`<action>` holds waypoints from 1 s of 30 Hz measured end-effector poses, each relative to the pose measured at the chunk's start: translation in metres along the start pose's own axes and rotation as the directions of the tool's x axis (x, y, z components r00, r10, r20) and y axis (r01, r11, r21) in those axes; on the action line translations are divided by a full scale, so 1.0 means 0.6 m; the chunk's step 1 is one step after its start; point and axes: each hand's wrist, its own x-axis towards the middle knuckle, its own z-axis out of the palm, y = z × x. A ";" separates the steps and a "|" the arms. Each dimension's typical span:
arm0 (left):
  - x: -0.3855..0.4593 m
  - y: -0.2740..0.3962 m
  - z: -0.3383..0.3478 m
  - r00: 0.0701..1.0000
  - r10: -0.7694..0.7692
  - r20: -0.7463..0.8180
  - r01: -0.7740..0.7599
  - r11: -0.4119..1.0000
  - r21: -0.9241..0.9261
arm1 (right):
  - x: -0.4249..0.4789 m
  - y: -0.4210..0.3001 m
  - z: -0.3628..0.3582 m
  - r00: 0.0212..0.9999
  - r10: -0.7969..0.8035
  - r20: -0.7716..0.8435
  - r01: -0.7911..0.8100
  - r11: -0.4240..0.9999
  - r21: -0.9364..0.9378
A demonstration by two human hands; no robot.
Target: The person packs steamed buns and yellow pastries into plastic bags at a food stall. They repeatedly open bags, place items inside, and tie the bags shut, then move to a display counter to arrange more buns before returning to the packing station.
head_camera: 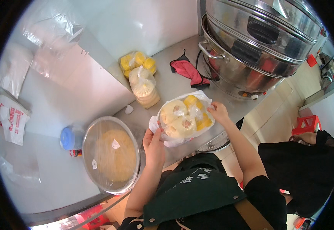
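Observation:
A white plastic bag (176, 143) stands open over the metal counter in front of me. Inside it lie clear-wrapped pale buns (175, 130) and a clear-wrapped pack of yellow buns (192, 101). My left hand (154, 143) pinches the bag's near left edge between thumb and fingers. On the opposite side, my right hand (219, 111) grips the bag's rim. Just beyond the bag, a tied clear bag of pale stacked buns (144, 89) stands upright. Behind that sits another clear bag of yellow pieces (139, 59).
A stacked steel steamer (259, 54) fills the back right, beside a pink-and-black cloth item (184, 69). Left of me, a film-covered metal bowl (88, 138) holds yellowish dough. A blue-lidded container (67, 138) adjoins it. Another person (302, 172) is at the right, near a red stool (307, 124).

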 end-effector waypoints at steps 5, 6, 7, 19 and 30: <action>0.002 0.004 -0.008 1.000 -0.030 0.005 0.029 0.999 0.025 | 0.019 -0.045 -0.056 0.989 0.037 0.140 -0.106 0.844 0.525; 0.004 0.004 -0.007 0.999 -0.039 0.009 0.039 0.999 0.037 | 0.018 -0.057 -0.071 0.986 0.002 0.169 -0.128 0.665 0.735; 0.004 0.005 -0.004 0.999 -0.046 0.018 0.045 0.998 0.042 | 0.012 -0.074 -0.080 0.973 -0.042 0.226 -0.160 0.578 0.800; 0.034 0.048 0.019 0.991 -0.082 0.104 0.083 0.997 -0.006 | -0.047 -0.215 -0.158 0.879 -0.393 0.272 -0.136 0.338 0.931; 0.088 0.023 0.049 0.940 -0.200 0.277 0.185 0.979 0.080 | -0.065 -0.216 -0.143 0.909 -0.340 0.239 -0.063 0.455 0.888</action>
